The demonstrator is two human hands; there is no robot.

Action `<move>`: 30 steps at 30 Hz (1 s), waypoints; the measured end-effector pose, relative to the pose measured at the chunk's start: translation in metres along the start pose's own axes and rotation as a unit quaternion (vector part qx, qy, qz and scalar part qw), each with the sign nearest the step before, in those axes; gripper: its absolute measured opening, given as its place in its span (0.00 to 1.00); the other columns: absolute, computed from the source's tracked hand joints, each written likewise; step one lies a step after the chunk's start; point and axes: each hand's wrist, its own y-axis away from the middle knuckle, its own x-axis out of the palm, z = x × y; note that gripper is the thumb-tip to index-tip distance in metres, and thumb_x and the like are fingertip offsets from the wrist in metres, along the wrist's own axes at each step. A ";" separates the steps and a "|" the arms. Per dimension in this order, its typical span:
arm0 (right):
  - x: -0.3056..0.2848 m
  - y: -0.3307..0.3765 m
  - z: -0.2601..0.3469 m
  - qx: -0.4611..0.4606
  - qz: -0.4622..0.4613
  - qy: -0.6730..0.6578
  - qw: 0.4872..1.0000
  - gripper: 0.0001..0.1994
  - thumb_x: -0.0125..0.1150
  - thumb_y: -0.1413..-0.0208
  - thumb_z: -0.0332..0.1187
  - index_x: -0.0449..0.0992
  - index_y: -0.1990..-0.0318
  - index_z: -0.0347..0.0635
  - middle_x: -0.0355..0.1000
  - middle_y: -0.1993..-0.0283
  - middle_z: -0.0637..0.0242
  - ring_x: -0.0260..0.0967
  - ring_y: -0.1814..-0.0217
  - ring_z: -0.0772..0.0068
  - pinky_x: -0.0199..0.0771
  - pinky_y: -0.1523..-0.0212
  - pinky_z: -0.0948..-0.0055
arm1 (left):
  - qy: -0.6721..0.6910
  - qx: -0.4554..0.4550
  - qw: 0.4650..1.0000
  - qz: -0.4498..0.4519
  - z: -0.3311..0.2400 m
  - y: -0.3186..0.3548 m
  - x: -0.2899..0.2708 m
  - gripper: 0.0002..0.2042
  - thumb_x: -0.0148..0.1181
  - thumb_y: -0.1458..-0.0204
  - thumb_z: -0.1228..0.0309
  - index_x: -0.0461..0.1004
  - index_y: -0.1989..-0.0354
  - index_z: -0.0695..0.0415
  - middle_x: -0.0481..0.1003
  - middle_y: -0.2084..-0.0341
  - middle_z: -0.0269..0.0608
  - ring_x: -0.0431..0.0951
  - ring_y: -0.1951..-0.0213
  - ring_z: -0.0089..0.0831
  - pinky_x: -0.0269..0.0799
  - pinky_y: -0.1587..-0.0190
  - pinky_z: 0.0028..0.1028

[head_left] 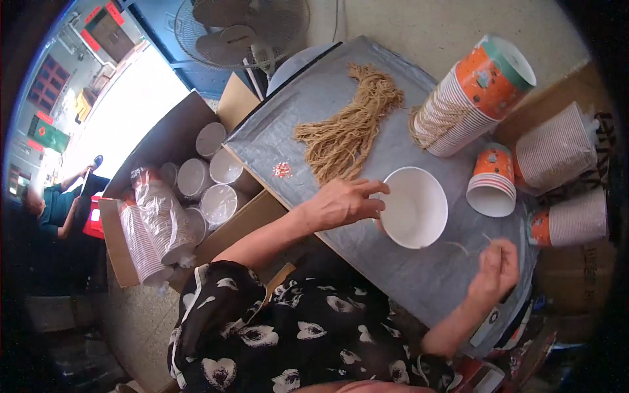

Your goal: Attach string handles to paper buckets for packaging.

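The left hand (341, 203) gripped a white paper bowl (414, 207) by its rim. The right hand (496, 268) pinched a thin string (458, 246) beside it.

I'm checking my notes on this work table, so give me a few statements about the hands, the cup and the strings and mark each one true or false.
1. The left hand grips the rim of a white paper cup whose open mouth faces the camera. True.
2. The right hand holds a pair of scissors. False: it pinches a thin piece of tan string.
3. A bundle of tan strings lies on the grey table cover. True.
4. The stack of orange cups stands upright. False: it lies on its side, behind the white cup.
5. The cardboard box to the person's left holds folded cloth. False: it holds sleeves of stacked cups.
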 end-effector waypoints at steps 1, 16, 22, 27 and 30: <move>0.014 -0.003 0.009 -0.027 0.047 -0.001 0.999 0.03 0.60 0.42 0.25 0.74 0.64 0.33 0.64 0.73 0.76 0.54 0.73 0.88 0.51 0.73 0.86 | 0.009 -0.002 1.000 0.022 -0.005 -0.003 0.008 0.07 0.62 0.49 0.67 0.75 0.64 0.53 0.73 0.55 0.34 0.79 0.61 0.37 0.79 0.65 0.34; 0.019 -0.017 0.030 -0.011 0.073 -0.076 0.994 0.06 0.63 0.41 0.27 0.76 0.60 0.33 0.67 0.72 0.78 0.56 0.74 0.90 0.52 0.73 0.87 | -0.005 -0.037 0.997 0.061 -0.018 -0.022 0.016 0.14 0.67 0.50 0.57 0.76 0.63 0.52 0.74 0.47 0.32 0.81 0.63 0.37 0.78 0.66 0.34; 0.019 -0.009 0.029 -0.047 0.057 -0.079 0.994 0.06 0.63 0.41 0.26 0.76 0.60 0.33 0.67 0.72 0.80 0.56 0.74 0.91 0.53 0.73 0.88 | -0.006 -0.069 0.997 0.045 -0.022 -0.022 0.021 0.18 0.71 0.54 0.59 0.76 0.57 0.52 0.73 0.45 0.35 0.82 0.61 0.37 0.79 0.61 0.34; 0.034 -0.001 0.030 -0.001 0.148 -0.022 0.989 0.05 0.63 0.40 0.27 0.77 0.61 0.34 0.69 0.70 0.78 0.60 0.70 0.91 0.60 0.69 0.87 | -0.016 -0.079 0.995 -0.066 -0.004 -0.021 0.014 0.30 0.74 0.56 0.66 0.73 0.42 0.46 0.67 0.38 0.41 0.80 0.54 0.42 0.79 0.52 0.34; 0.044 -0.002 0.030 -0.015 0.196 -0.005 0.980 0.05 0.63 0.40 0.27 0.77 0.61 0.34 0.72 0.70 0.75 0.64 0.69 0.88 0.66 0.66 0.84 | 0.155 -0.267 0.927 -0.212 0.001 -0.017 -0.006 0.23 0.65 0.48 0.80 0.74 0.42 0.53 0.71 0.41 0.37 0.79 0.60 0.23 0.79 0.64 0.21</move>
